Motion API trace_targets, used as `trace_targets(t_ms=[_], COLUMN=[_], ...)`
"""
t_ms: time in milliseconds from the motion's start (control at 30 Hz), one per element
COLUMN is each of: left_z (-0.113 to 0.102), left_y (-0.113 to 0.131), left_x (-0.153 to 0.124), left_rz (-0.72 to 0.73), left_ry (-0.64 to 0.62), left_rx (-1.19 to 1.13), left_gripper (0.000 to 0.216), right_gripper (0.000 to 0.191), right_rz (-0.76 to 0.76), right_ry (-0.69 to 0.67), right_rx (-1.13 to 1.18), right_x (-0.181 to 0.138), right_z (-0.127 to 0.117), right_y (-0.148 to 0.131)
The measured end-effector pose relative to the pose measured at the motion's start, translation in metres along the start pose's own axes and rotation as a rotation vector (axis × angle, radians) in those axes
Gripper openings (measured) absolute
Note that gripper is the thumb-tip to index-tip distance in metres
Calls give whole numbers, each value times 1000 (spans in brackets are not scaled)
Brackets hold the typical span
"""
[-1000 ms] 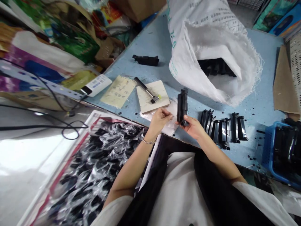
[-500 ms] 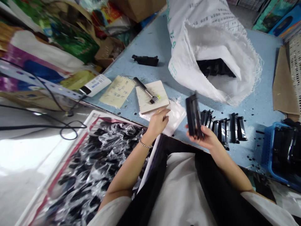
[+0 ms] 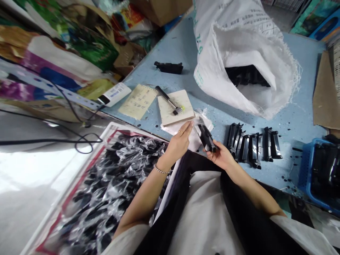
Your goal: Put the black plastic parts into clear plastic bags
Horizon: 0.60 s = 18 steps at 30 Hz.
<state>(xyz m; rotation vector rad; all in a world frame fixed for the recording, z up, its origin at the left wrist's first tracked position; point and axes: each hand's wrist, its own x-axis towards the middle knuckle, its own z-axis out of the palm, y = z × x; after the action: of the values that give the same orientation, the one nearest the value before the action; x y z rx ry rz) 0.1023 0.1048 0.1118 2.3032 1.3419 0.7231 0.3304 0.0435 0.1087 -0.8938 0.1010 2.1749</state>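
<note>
Pinched between the thumb and fingers of the right hand (image 3: pixel 221 156) is a black plastic part (image 3: pixel 205 137), long and narrow, with a stepped outline, a groove running down its length and a dull sheen along its edges; whether it is one piece or two laid together, I cannot tell. The grip takes it at its near end, so most of its length sticks out beyond the fingertips, slanting toward the far left. It is above the near edge of the blue table (image 3: pixel 172 44), in front of some clear plastic bags (image 3: pixel 193 143). Just left of its far end is the left hand (image 3: pixel 180 140), fingers drawn close together and extended; whether they pinch any of the film, I cannot tell. Beyond that hand sits a pale block (image 3: pixel 170 117) with a black-handled tool (image 3: pixel 167 98) lying across it, and left of the block a yellowish note sheet (image 3: pixel 138 102). Right of the grip, similar black parts (image 3: pixel 245 148) lie in a row, and farther right stands a blue basket (image 3: pixel 305 166) of dark pieces. On the far side, an open white sack (image 3: pixel 239 97) holds more black pieces.
</note>
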Motion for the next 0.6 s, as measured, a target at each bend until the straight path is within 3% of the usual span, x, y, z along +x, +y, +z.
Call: trace_targets(t_ms=[67,200,300,367,467,567,600], left_z=[5,15,20,22,23,20,17], left_y=[0,-6,3,18,46,68,73], left_x=[2,11,11,4,-10,-17,-18], left_rz=[-42,-75,21,119,310,389,389], left_ry=[20,17,20,9,-95,-177,-174], left_rx=[5,-44,-12,27,1,-80,-93], left_gripper=[72,77,77,80,85,87,85], right_gripper=[14,33,42,40,31,26,29], right_rz=[-72,129,216,183,-94,-542,-650], right_ry=[23,-65,-117,-134,-31,161,165], right_rx=[-30,-17,84,92,-122,-663,-860], right_x=[-16,-49,-49,-35,-11,-3,-6], right_z=[-3,-12,-12,-8,-1,7,9], right_y=[5,17,16,10,2,6,10])
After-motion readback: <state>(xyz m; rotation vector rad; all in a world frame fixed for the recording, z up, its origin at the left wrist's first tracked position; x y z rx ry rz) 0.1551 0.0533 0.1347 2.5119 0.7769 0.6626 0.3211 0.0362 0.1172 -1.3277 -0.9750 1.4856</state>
